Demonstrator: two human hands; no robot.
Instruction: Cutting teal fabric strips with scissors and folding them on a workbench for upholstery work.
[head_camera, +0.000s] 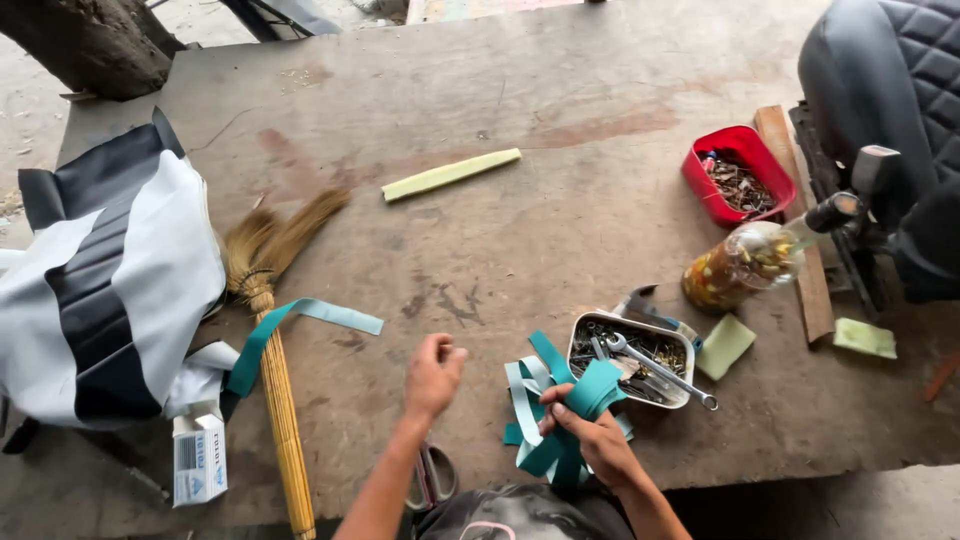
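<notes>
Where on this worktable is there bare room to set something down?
The widest bare patch lies mid-table, between the pale green strip, the broom and the left hand. The far side beyond the strip is bare too. It is crowded at right: red tray, bottle, tool tin, teal straps in the right hand.

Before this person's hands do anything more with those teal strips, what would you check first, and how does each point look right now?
1. Right hand grips the bundle of teal strips: ok.
2. Left hand free of other things: ok, closed loosely above the bench, apparently holding nothing.
3. Strips untangled: not ok, several loops overlap and hang together.
4. Tray of tools apart from the bundle: not ok, it sits right beside the strips, a spanner jutting over its rim.
5. Loose teal strip by the broom within reach: cannot tell.
</notes>
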